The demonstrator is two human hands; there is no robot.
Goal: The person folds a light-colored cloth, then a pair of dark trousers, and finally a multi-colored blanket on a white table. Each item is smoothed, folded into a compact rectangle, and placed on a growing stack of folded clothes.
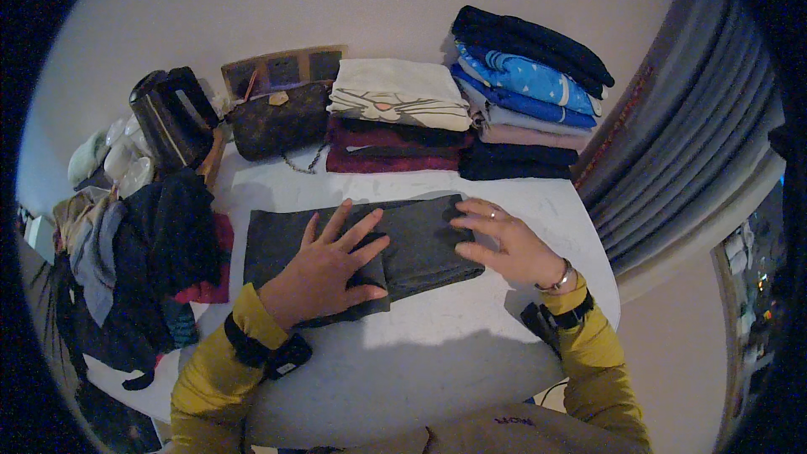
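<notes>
A dark grey garment [416, 243], folded into a long flat strip, lies on the white table [441, 334] in front of me. My left hand [328, 265] rests palm down with spread fingers on its left part, where one layer overlaps the rest. At the garment's right end is my right hand [498, 239], fingers apart and slightly bent, the fingertips at the cloth's edge. Whether the right fingertips press on the cloth or only hover by it I cannot tell. Neither hand grips anything.
Behind stand folded stacks, one topped by a white printed garment [397, 82], one by a dark garment [529, 44]. A brown handbag [277, 123] and a black container [173, 116] stand back left. Loose clothes [157, 246] heap at the left edge. A grey curtain [681, 126] hangs right.
</notes>
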